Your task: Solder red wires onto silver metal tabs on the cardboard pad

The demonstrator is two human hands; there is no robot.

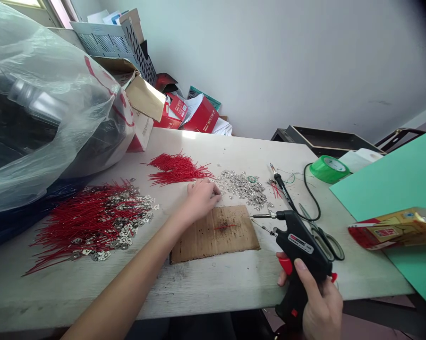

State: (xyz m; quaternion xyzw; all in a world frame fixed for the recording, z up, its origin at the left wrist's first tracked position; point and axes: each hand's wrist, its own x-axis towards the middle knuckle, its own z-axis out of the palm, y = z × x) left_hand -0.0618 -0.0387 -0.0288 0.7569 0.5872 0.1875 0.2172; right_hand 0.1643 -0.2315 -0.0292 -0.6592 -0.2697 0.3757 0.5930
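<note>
My right hand [319,297] is wrapped round the black grip of a soldering gun [305,245] with a red trigger; its tip points left, over the right edge of a scorched cardboard piece [202,238]. One short red wire [225,227] lies on that cardboard. Beyond the cardboard, my left hand [203,196] reaches to the near left edge of a pile of small metal pieces [246,188], fingers curled down; what they hold, if anything, is hidden. Loose red wires [179,169] lie just behind it. Red wires with metal tabs [92,219] form a heap at the left.
A large plastic bag [57,94] bulges over the left side. Behind stand red boxes [202,115]. To the right are a soldering iron [284,189] with its cord, scissors [322,236], green tape [329,169], a yellow-red packet [393,229] and a green board [404,174].
</note>
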